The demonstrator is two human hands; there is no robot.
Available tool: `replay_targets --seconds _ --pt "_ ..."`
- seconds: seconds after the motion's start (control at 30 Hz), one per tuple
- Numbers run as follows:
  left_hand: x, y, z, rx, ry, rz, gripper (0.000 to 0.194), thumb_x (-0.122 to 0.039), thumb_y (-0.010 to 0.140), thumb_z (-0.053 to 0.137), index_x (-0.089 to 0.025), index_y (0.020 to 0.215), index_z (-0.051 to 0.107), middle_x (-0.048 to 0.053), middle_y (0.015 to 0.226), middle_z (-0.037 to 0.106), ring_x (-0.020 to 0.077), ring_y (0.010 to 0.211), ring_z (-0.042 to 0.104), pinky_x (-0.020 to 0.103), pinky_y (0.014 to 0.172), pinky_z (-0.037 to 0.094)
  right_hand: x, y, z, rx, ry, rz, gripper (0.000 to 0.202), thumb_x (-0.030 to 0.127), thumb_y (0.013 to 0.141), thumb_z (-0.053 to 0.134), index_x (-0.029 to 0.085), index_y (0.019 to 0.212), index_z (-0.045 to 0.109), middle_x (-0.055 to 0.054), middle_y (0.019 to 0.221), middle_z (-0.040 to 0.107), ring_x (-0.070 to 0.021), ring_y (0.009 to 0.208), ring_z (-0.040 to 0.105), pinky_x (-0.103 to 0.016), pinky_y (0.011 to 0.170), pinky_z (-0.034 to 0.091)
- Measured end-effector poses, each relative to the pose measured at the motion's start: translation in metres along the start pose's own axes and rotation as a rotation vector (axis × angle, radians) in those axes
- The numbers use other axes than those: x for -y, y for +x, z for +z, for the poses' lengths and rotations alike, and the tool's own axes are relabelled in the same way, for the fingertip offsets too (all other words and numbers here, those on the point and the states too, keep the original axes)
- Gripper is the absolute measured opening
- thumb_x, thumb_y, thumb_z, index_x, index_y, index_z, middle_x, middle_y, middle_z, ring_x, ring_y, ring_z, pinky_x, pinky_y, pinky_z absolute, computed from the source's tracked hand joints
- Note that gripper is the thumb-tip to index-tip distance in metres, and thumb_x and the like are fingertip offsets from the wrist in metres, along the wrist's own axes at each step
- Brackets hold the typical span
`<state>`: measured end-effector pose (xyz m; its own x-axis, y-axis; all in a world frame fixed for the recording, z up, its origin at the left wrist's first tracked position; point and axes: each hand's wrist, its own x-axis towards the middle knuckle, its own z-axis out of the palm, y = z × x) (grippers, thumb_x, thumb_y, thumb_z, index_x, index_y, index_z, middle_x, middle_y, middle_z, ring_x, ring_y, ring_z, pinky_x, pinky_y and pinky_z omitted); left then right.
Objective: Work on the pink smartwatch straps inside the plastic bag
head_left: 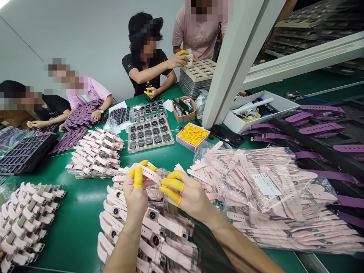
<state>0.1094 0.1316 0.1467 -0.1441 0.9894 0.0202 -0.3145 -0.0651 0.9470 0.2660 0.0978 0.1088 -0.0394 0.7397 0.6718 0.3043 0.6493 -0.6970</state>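
A green table (pixel 76 212) is spreading under everything. Right of the grip, a clear bag (pixel 250 201) is holding pink straps; below it, pink-strapped watches (pixel 156 240) are lying in rows. Beyond it, a box (pixel 186 145) is holding yellow finger cots. The left hand (pixel 137 191) is pinching a pink strap (pixel 151 174); the right hand (pixel 189 191) is touching its end, its closure unclear.

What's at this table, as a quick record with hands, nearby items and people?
Left hand: holding a pink strap
Right hand: fingers at the same strap
Under hands: pink-strapped watches
Right side: bagged pink straps
Beyond hands: box of yellow finger covers, tray of dark square pieces
Surface: green table
People: four, beyond the table
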Motion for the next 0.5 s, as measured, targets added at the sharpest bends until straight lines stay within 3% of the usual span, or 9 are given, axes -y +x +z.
replay_targets --seconds 0.17,0.4,0.5 --pt "0.0062 -0.007 -0.0045 0.281 0.053 -0.061 0.049 -0.056 0.084 0.081 -0.017 0.114 0.079 0.017 0.111 0.08 0.0288 0.097 0.08 0.039 0.086 0.066 -0.0015 0.0 -0.0022 -0.058 0.004 0.075 0.021 0.023 0.101 0.064 0.037 0.115 0.071 -0.004 0.095 0.067 -0.0217 0.082 0.071 -0.039 0.075 0.065" --pt "0.0038 -0.0071 -0.001 0.31 0.197 -0.084 0.039 -0.052 0.083 0.082 -0.018 0.102 0.084 0.014 0.103 0.082 0.0287 0.097 0.078 0.04 0.091 0.064 -0.0044 -0.001 0.0021 -0.079 0.068 0.019 0.023 0.021 0.098 0.068 0.034 0.117 0.073 -0.005 0.102 0.069 -0.0228 0.092 0.074 -0.04 0.083 0.066" --pt "0.0027 -0.0107 -0.0007 0.435 0.175 -0.13 0.043 -0.05 0.084 0.082 -0.02 0.114 0.082 0.015 0.116 0.079 0.0303 0.107 0.075 0.043 0.099 0.061 -0.0063 -0.0004 0.0019 -0.114 0.144 0.085 0.014 0.024 0.1 0.066 0.029 0.109 0.076 -0.005 0.099 0.07 -0.0203 0.087 0.072 -0.036 0.079 0.064"
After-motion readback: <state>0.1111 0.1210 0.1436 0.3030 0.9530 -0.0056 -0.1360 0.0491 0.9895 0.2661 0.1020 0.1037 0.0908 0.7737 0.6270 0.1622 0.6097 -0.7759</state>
